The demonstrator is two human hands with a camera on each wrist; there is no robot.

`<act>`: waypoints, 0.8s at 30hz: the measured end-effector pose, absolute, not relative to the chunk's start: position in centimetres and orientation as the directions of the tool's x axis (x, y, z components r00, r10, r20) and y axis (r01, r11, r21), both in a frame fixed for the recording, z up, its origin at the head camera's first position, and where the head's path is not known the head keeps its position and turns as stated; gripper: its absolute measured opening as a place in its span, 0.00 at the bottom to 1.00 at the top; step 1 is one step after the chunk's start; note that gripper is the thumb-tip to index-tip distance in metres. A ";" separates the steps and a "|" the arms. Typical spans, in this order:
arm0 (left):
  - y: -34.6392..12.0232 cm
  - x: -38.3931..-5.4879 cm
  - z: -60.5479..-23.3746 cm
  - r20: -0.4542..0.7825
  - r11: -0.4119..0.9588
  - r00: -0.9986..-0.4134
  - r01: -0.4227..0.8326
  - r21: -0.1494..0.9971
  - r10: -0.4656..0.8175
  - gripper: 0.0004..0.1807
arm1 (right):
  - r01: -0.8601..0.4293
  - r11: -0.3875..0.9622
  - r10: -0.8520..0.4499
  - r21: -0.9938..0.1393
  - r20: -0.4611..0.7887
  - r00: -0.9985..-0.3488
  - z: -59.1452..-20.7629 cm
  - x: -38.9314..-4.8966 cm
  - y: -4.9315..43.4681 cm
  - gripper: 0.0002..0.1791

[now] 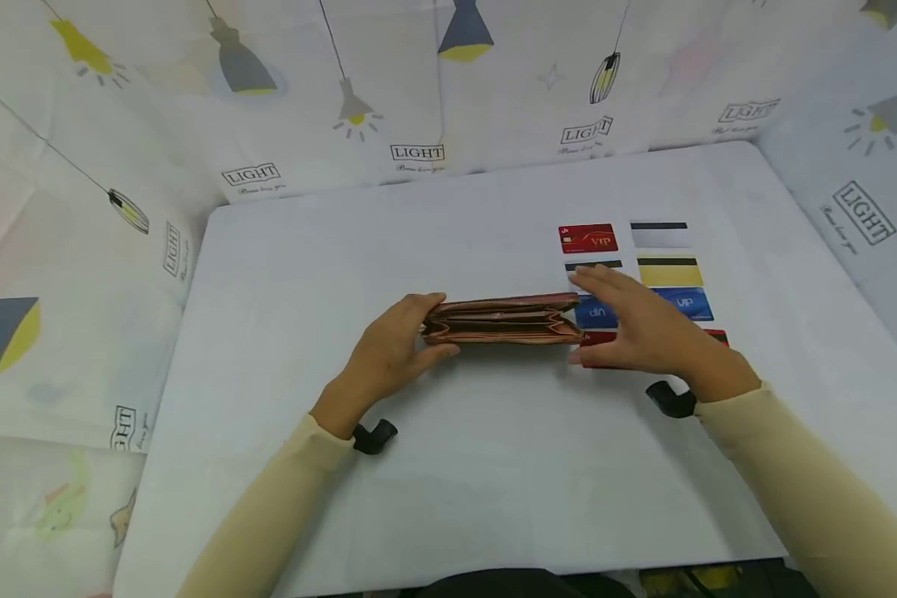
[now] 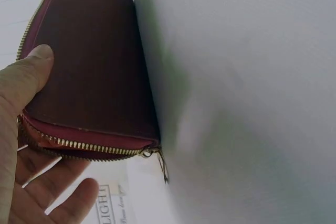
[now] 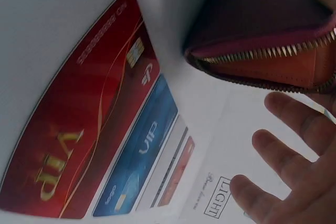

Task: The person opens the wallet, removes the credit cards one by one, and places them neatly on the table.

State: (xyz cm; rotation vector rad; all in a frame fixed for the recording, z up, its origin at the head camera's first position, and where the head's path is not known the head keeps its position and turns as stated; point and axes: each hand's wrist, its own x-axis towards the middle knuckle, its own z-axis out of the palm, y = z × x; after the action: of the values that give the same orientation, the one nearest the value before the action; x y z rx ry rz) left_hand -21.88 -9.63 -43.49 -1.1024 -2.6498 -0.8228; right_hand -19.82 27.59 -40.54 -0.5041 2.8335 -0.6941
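A dark brown zip wallet (image 1: 501,339) stands on its long edge at the middle of the white table, its zip side up and unzipped, showing tan inner compartments. My left hand (image 1: 392,345) grips its left end, the thumb on the near face and the fingers behind. A zip pull (image 2: 152,153) hangs at that end. My right hand (image 1: 635,320) is around the right end with fingers spread, thumb close to the near corner. It overlaps part of the cards beside it, among them a red VIP card (image 3: 100,119) and a blue card (image 3: 142,148).
Several cards lie in two columns right of the wallet, including another red VIP card (image 1: 588,238), a silver card (image 1: 661,237), a yellow card (image 1: 670,272) and a blue card (image 1: 683,304). Lamp-print sheets (image 1: 329,124) surround the table (image 1: 389,241) at back and sides.
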 end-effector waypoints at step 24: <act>-12.0 -23.9 -43.2 0.158 0.519 -0.844 0.451 0.726 0.513 0.18 | -0.313 0.741 -0.384 -0.595 0.008 -0.923 -40.0 -23.0 23.5 0.20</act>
State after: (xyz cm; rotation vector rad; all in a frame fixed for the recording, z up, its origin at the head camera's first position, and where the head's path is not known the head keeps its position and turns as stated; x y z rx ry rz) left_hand -23.92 -11.96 -43.21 -0.8918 -2.8040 -1.3026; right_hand -22.97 23.49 -40.02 -0.5669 2.8223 -0.9331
